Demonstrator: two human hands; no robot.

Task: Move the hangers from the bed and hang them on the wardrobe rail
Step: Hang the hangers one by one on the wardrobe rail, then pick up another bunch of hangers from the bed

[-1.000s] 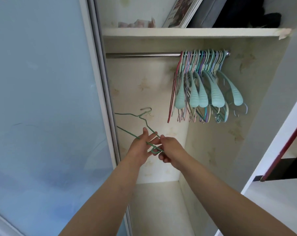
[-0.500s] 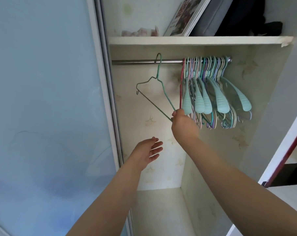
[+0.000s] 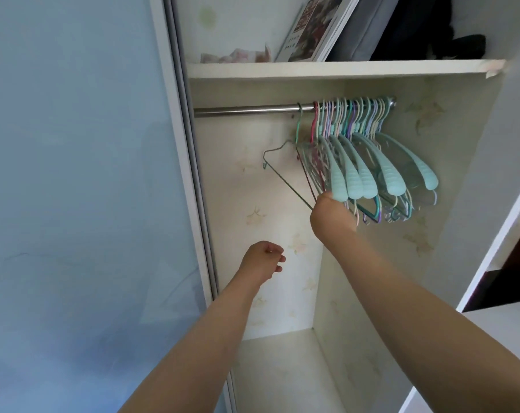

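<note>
A thin green wire hanger (image 3: 285,180) has its hook over the steel wardrobe rail (image 3: 247,110), just left of a packed row of several pastel hangers (image 3: 369,162). My right hand (image 3: 332,217) is raised under that row and grips the green hanger's lower right corner. My left hand (image 3: 263,259) hangs lower, in front of the wardrobe's back wall, with its fingers loosely curled and nothing in them.
A sliding blue-tinted door (image 3: 80,204) fills the left side. The shelf (image 3: 342,68) above the rail carries a book, a grey case and dark cloth. The rail's left half is bare. A white panel edge stands at the right.
My right hand carried the green hanger up from chest height and hooked it on the rail beside the row. My left hand let go of it and dropped, its fingers curling loosely.
</note>
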